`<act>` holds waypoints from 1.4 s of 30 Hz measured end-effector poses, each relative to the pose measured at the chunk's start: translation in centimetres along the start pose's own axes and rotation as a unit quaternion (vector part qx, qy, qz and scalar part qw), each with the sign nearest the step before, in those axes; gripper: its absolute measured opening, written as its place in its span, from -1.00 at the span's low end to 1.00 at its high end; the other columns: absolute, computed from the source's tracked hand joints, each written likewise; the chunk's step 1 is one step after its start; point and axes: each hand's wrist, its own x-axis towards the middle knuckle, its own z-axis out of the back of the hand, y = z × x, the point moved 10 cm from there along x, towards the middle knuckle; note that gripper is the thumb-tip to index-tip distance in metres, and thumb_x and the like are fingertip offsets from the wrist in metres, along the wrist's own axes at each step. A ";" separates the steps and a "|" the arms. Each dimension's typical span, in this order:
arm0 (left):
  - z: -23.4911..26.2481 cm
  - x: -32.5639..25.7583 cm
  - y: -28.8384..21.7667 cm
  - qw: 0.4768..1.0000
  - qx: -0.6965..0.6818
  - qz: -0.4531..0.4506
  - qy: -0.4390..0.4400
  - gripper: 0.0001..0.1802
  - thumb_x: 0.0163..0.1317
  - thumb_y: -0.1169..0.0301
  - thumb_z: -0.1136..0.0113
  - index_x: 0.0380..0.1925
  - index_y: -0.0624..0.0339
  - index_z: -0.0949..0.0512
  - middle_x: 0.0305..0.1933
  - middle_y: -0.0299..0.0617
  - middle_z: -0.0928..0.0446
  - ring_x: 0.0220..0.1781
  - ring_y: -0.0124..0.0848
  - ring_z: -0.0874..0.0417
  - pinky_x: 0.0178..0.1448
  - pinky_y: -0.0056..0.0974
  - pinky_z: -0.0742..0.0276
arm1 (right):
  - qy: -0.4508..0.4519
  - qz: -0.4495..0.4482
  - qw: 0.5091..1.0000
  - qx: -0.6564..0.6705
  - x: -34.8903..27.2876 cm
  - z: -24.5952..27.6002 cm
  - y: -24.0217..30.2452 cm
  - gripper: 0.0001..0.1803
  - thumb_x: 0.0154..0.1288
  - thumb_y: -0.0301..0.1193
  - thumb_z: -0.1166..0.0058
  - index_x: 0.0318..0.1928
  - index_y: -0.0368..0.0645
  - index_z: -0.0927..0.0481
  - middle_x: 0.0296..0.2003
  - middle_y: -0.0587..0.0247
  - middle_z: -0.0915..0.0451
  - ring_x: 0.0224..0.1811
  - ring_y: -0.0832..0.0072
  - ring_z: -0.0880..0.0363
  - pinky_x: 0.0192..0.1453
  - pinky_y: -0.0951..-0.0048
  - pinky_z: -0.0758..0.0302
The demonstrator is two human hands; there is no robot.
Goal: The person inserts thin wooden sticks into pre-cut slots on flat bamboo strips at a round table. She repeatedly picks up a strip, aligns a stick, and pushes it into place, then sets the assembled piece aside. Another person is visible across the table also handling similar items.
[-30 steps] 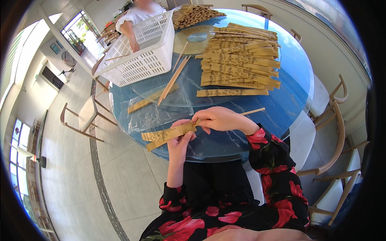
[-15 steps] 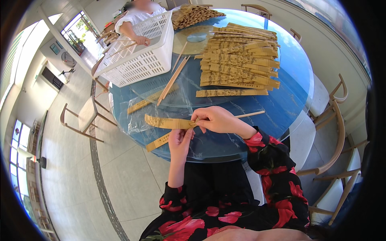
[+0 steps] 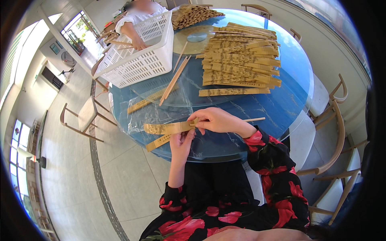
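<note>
A gold printed paper chopstick sleeve [image 3: 165, 128] is held up in front of me, bowed along its length. My left hand [image 3: 181, 140] pinches it from below near its right end. The fingers of my right hand [image 3: 211, 119] close on that same right end. A pale wooden chopstick [image 3: 255, 119] sticks out to the right from behind my right hand; whether the hand holds it is hidden. Another gold sleeve [image 3: 158, 142] lies on the table just behind my left hand. A large stack of gold sleeves [image 3: 241, 60] lies beyond my right hand.
Loose chopsticks [image 3: 175, 82] and clear plastic film [image 3: 138, 120] lie left of the stack on the blue round table [image 3: 289, 88]. A white slatted basket [image 3: 140, 64] stands far left, with a co-worker's hand [image 3: 139, 42] in it. More bundles [image 3: 195, 15] are piled behind. Chairs [image 3: 86, 114] surround the table.
The sleeve's right end looks wider and more opened out between my fingers. The chopstick behind my right hand has tilted flatter. The co-worker's hand has reached lower into the basket.
</note>
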 end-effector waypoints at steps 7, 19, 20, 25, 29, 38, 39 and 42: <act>0.2 -0.2 0.4 1.000 -0.002 -0.003 0.009 -0.86 0.38 0.54 -0.16 -0.11 0.34 -0.52 -0.27 -0.24 -0.55 -0.26 -0.54 -0.51 -0.16 -0.43 -0.43 | -0.041 -0.010 0.999 -0.034 -0.2 0.5 -0.1 -0.83 0.31 -0.45 -0.06 -0.12 -0.15 -0.64 -0.52 0.32 -0.66 -0.42 0.48 -0.65 -0.30 0.43 -0.46; 1.3 -0.7 -3.0 0.984 0.041 -0.118 -0.125 -0.77 0.29 0.70 -0.14 -0.27 0.23 -0.29 -0.08 -0.08 -0.49 -0.06 -0.40 -0.64 -0.09 -0.42 -0.60 | -0.111 -0.030 0.993 0.013 -0.2 1.4 -0.8 -0.89 0.35 -0.56 -0.09 -0.14 -0.27 -0.57 -0.49 0.31 -0.63 -0.44 0.61 -0.60 -0.32 0.52 -0.44; 1.2 -0.7 -3.0 0.982 0.075 -0.113 -0.132 -0.77 0.28 0.70 -0.15 -0.28 0.24 -0.30 -0.10 -0.12 -0.48 -0.09 -0.44 -0.63 -0.12 -0.44 -0.59 | -0.106 -0.032 0.994 0.011 -0.1 1.1 -0.7 -0.90 0.35 -0.56 -0.09 -0.14 -0.27 -0.57 -0.49 0.31 -0.63 -0.45 0.61 -0.59 -0.32 0.52 -0.44; 1.4 -0.3 -2.2 0.975 0.149 -0.073 -0.149 -0.76 0.21 0.67 -0.25 -0.31 0.27 -0.34 -0.27 -0.24 -0.42 -0.33 -0.55 -0.52 -0.27 -0.49 -0.51 | -0.098 -0.027 0.995 -0.004 -0.2 0.0 -0.2 -0.88 0.30 -0.49 -0.09 -0.17 -0.20 -0.60 -0.50 0.25 -0.66 -0.45 0.43 -0.64 -0.33 0.40 -0.46; 1.4 -0.7 -2.7 0.961 0.208 -0.055 -0.176 -0.75 0.15 0.63 -0.29 -0.34 0.30 -0.37 -0.39 -0.22 -0.44 -0.44 -0.46 -0.53 -0.29 -0.41 -0.52 | -0.092 -0.012 0.995 -0.026 -0.4 -0.6 0.5 -0.88 0.31 -0.50 -0.13 -0.16 -0.21 -0.59 -0.49 0.20 -0.67 -0.43 0.39 -0.66 -0.32 0.42 -0.47; 0.4 -1.2 -4.8 0.935 0.273 -0.073 -0.214 -0.77 0.11 0.64 -0.28 -0.29 0.29 -0.42 -0.39 -0.17 -0.49 -0.44 -0.39 -0.59 -0.28 -0.35 -0.54 | -0.128 0.024 0.990 -0.046 -0.7 -0.4 0.5 -0.89 0.25 -0.46 -0.14 -0.22 -0.17 -0.58 -0.48 0.18 -0.66 -0.41 0.20 -0.65 -0.35 0.28 -0.47; 0.3 -1.2 -4.8 0.932 0.282 -0.071 -0.217 -0.77 0.11 0.64 -0.27 -0.29 0.29 -0.42 -0.39 -0.18 -0.49 -0.44 -0.40 -0.59 -0.28 -0.36 -0.54 | -0.137 0.028 0.989 -0.042 -0.8 -0.3 0.4 -0.90 0.23 -0.45 -0.14 -0.24 -0.15 -0.58 -0.49 0.18 -0.66 -0.41 0.16 -0.64 -0.36 0.24 -0.47; 0.5 -1.5 -5.0 0.922 0.313 -0.065 -0.216 -0.78 0.12 0.63 -0.27 -0.28 0.29 -0.44 -0.40 -0.20 -0.50 -0.44 -0.43 -0.58 -0.27 -0.38 -0.54 | -0.139 0.029 0.988 -0.056 -0.7 -0.4 0.7 -0.90 0.22 -0.44 -0.15 -0.25 -0.14 -0.57 -0.49 0.19 -0.65 -0.40 0.15 -0.64 -0.36 0.22 -0.46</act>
